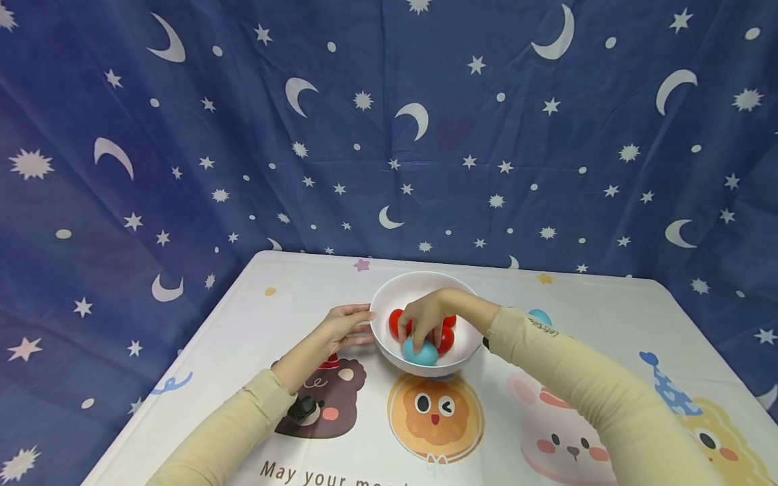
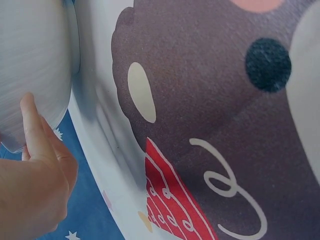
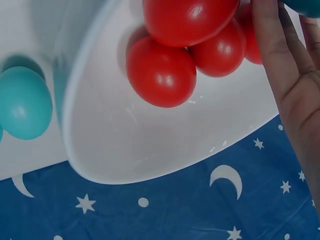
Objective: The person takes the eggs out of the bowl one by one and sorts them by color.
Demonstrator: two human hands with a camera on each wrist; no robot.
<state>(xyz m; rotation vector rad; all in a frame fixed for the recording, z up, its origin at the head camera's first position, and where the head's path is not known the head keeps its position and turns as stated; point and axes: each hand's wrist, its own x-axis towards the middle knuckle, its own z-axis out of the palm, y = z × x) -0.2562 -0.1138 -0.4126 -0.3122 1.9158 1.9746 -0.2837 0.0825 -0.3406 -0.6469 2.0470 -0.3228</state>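
A white bowl (image 1: 398,291) stands on the table with several smooth red eggs (image 3: 161,72) in it. My right hand (image 1: 424,316) reaches down into the bowl, its fingers and thumb round a light blue egg (image 1: 421,352) near the front wall. The right wrist view shows only part of that egg, at the top right corner. On the bowl's left, my left hand (image 1: 345,325) touches the outer wall with its fingers fairly straight. One finger (image 2: 34,125) lies along the bowl's side in the left wrist view.
To the right of the bowl a turquoise egg (image 3: 25,102) lies on the table, partly behind my right sleeve (image 1: 565,358) in the head view. Another shows at the right wrist view's left edge. A patterned cloth (image 1: 389,169) hangs behind the table.
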